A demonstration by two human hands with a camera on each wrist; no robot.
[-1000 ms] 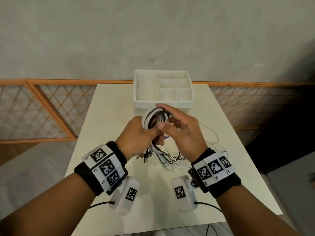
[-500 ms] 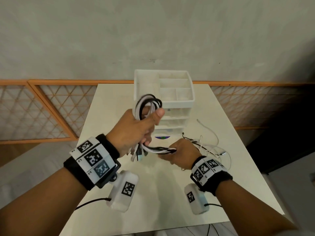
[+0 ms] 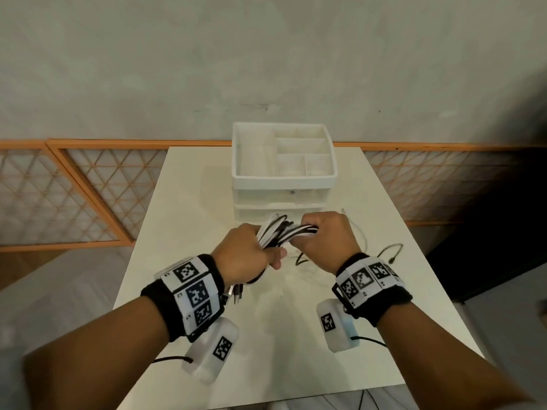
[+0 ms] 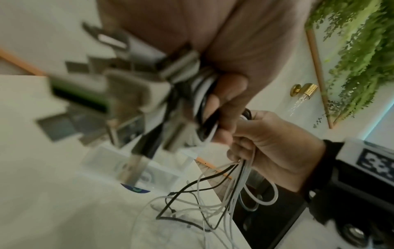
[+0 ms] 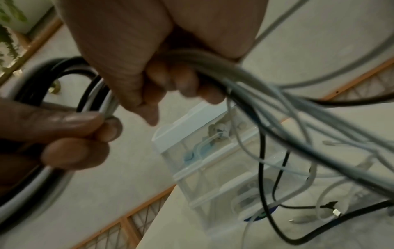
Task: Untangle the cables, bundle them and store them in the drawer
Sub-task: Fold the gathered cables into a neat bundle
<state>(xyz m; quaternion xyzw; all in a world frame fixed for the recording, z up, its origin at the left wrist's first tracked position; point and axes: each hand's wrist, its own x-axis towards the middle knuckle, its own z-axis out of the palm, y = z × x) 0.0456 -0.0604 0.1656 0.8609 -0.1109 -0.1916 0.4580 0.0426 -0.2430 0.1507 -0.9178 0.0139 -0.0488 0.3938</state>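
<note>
Our left hand (image 3: 248, 255) and right hand (image 3: 322, 238) both grip the black-and-white cable bundle (image 3: 281, 232) just in front of the drawer unit (image 3: 284, 199); loose ends trail onto the tabletop (image 3: 266, 335)

White table (image 3: 183, 220) by a grey wall (image 3: 207, 60). Orange lattice rail (image 3: 74, 196) behind. Green plants (image 4: 358, 55) and gold knob (image 4: 303, 89).

The cables (image 3: 278, 232) are a mix of white and black strands. The drawer unit (image 3: 282, 176) is white with clear fronts, and the worktop (image 3: 183, 220) is pale cream. Both wristbands (image 3: 192, 294) are black with white tiles printed in black-and-white square codes. The lattice railing (image 3: 88, 190) is orange.
</note>
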